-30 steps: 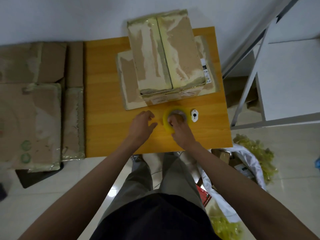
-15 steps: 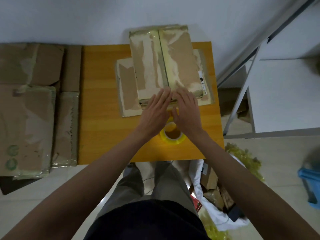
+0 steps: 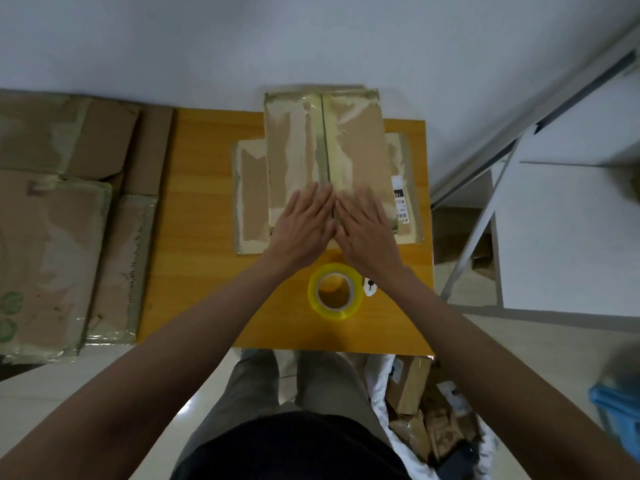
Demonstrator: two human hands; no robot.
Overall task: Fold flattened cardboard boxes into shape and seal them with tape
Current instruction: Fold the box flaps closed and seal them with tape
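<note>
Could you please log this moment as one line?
hands: left, right flat on box | tape roll: on table, untouched

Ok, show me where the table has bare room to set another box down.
Bare wood on the table's left strip, between its left edge and the boxes. The near edge below the tape roll is narrow. The middle is crowded by both hands.

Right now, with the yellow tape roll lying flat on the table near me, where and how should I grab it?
Take the tape roll by its ring wall, one finger inside the open core and the thumb on the outer face, coming straight down from above. It lies flat on the table with the hole facing up. The right hand looks closer; the roll's near and left sides are clear, while a small white tag sits close on its right.
</note>
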